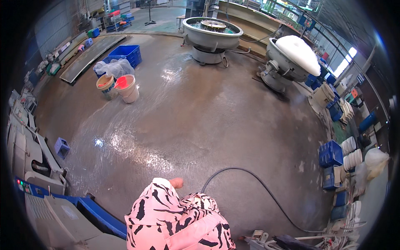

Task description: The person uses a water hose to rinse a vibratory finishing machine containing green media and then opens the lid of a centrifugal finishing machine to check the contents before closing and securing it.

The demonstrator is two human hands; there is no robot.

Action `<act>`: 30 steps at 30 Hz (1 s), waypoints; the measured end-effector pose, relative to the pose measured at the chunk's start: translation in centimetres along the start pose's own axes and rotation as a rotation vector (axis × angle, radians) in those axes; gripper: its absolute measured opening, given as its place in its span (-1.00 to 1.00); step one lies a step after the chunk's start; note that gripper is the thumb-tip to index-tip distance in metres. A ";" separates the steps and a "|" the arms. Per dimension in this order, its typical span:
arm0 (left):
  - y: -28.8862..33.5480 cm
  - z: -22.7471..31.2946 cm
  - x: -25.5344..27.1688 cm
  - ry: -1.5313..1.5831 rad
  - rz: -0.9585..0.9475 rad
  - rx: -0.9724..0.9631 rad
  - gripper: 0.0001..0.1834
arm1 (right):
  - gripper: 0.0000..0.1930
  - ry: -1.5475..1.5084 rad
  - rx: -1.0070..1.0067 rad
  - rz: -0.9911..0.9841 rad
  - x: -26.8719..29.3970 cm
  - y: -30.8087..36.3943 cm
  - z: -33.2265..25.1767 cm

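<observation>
My left hand [176, 182] shows only in part beyond the cuff of a pink sleeve with black stripes [152, 204]. How its fingers lie cannot be made out. My right hand is hidden behind the other striped sleeve [204, 202], low in the middle of the view. A dark hose [254, 175] comes out from behind that sleeve. It arcs over the wet floor [187, 125] to the lower right. Whether a hand grips the hose is hidden.
Two large round bowl machines stand ahead, one with water [212, 39], one heaped with white foam [296, 52]. Left are two buckets [128, 89], a blue crate [129, 54] and a purple stool [62, 148]. Machines [71, 221] line the lower left; blue bins [331, 154] the right.
</observation>
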State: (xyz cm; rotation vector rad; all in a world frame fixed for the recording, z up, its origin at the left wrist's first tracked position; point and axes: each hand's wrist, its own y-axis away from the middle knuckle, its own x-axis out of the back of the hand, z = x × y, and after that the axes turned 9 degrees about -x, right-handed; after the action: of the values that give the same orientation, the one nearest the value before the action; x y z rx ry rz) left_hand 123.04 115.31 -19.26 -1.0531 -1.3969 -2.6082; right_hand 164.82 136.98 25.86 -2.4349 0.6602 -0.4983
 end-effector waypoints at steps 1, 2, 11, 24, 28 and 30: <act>0.4 -2.0 -0.4 0.019 0.029 0.030 -0.67 | -0.67 -0.036 0.006 -0.017 -0.6 0.1 -0.1; -0.8 -3.3 -0.7 -0.022 0.020 -0.011 -0.67 | -0.67 -0.037 0.003 -0.004 -0.6 0.2 -0.4; -4.8 -3.9 5.3 0.050 0.175 -0.217 -0.68 | -0.69 0.051 0.009 0.122 2.1 2.4 -2.6; -5.3 -0.1 6.4 -0.260 -0.139 -0.511 -0.70 | -0.63 0.515 0.010 0.440 13.4 10.8 -11.0; -5.7 12.0 8.8 0.007 -0.139 -0.875 -0.71 | -0.58 0.021 -0.449 0.418 7.2 16.7 -13.0; -3.2 22.9 6.8 0.315 -0.249 -1.077 -0.74 | -0.50 -0.060 -0.428 0.272 8.1 18.1 -12.7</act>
State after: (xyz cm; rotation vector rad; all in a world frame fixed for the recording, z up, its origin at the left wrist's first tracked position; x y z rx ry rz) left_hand 129.54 136.25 -9.13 -0.3828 0.0363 -3.5274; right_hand 159.08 114.14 26.41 -2.6748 1.1497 -0.1850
